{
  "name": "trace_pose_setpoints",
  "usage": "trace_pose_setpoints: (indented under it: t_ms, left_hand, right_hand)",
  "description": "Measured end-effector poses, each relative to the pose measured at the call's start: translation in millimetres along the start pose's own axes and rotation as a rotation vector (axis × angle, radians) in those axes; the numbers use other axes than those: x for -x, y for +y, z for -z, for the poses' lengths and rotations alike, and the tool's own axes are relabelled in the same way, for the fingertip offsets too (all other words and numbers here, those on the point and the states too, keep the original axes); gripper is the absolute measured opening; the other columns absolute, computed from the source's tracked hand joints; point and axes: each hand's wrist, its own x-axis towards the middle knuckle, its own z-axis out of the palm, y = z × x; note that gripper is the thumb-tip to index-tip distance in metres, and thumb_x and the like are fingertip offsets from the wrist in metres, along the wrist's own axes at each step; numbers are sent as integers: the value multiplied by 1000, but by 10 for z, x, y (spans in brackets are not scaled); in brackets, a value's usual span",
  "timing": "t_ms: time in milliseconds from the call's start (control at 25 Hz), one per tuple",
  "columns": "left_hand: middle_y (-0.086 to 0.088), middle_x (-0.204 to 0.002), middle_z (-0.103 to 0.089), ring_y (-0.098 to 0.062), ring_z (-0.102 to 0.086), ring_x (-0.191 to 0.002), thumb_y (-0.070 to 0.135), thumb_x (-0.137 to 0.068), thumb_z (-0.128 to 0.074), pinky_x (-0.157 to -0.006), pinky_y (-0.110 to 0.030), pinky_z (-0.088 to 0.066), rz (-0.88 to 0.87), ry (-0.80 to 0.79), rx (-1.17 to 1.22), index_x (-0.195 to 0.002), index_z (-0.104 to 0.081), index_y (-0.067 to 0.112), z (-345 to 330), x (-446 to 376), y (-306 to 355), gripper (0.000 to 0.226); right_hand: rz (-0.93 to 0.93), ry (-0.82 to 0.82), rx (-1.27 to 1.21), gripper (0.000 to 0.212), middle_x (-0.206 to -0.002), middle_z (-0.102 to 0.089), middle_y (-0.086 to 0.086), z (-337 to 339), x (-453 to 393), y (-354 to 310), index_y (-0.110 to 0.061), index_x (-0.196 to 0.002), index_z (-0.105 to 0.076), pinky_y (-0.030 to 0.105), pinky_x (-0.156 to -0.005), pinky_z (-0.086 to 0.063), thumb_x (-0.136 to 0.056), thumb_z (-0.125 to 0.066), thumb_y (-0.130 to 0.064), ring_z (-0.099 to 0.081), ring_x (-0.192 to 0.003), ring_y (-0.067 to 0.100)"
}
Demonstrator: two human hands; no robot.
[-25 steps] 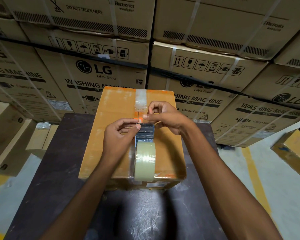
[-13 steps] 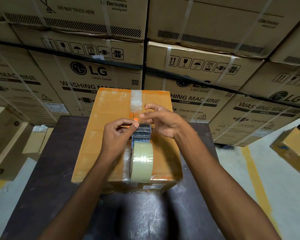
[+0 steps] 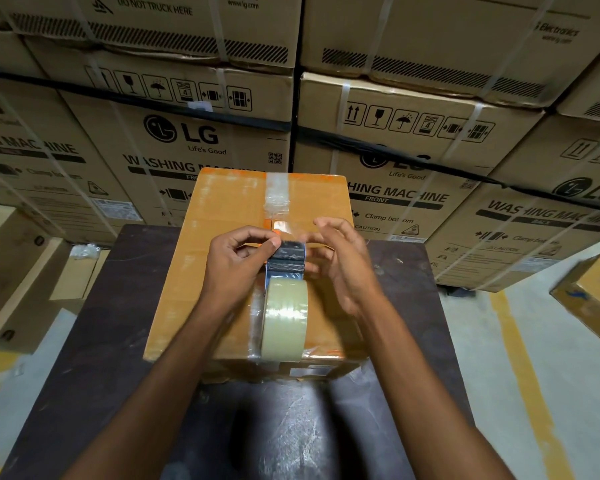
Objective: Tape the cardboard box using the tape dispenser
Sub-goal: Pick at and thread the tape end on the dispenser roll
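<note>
The left hand (image 3: 238, 268) is keeping its pinching grip on the dark metal-headed tape dispenser (image 3: 285, 296) standing on the orange-brown cardboard box (image 3: 215, 237) on the bench, while the right hand (image 3: 340, 261) is opening and releasing, suggesting the tape end is now freed.

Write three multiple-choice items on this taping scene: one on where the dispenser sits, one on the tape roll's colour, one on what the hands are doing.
1. Where is the tape dispenser?
A. on the floor
B. on top of the cardboard box
C. on the dark table beside the box

2. What colour is the tape roll?
A. pale yellowish
B. red
C. black

3. What is the left hand doing?
A. lying flat on the table
B. pinching at the dispenser's dark front end
C. lifting the box

Key: 1 B, it stands on the box's centre seam; 2 A, the roll looks translucent beige; 3 B, thumb and forefinger meet at the dark end, while the right hand is open and blurred beside it.
</note>
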Motion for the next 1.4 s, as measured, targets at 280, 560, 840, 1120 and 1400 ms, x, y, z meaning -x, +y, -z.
trace_pose_setpoints:
  t_ms: [280, 560, 840, 1120, 1400]
  left_hand:
    - [3, -85, -84, -12, -80, -78, 6, -95, -77, -70, -26, -64, 35, 8, 14, -93, -80, 12, -39, -25, 23, 7]
    - [1, -98, -81, -4, -75, -82, 10, -98, -73, -59, -18, -56, 108, -93, 28, -100, -82, 11, 16, -93, 91, 9]
    - [-3, -98, -85, -9, -77, -82, 13, -96, -77, -60, -24, -60, 59, -57, -8, -94, -83, 14, 17, -184, 63, 7]
    - [-4, -94, -85, -15, -78, -83, 14, -94, -79, -61, -29, -61, 59, -10, 10, -96, -84, 14, -7, -202, 8, 6]
    - [-4, -99, -86, -15, -82, -89, 15, -95, -78, -61, -26, -63, 119, -74, 59, -103, -83, 13, 25, -203, 70, 10]
  right_hand:
    - [247, 176, 103, 28, -92, -82, 8, -104, 94, 190, -13, -108, -68, 54, -83, -65, -87, -78, 4, -76, -86, 26]
    - [198, 200, 30, 20, -80, -78, 11, -102, 107, 115, -8, -96, -69, 56, -80, -64, -85, -80, 5, -75, -80, 24]
    - [169, 180, 16, 16, -85, -80, 10, -91, 104, 109, -10, -92, -75, 49, -80, -66, -84, -82, 2, -77, -83, 23]
    - [148, 177, -5, 5, -95, -82, 19, -70, 120, 88, -7, -97, -76, 33, -67, -65, -93, -74, -3, -78, -86, 25]
    - [127, 205, 43, 10, -85, -80, 12, -76, 75, 71, -5, -96, -78, 37, -71, -66, -88, -78, 1, -78, -79, 19]
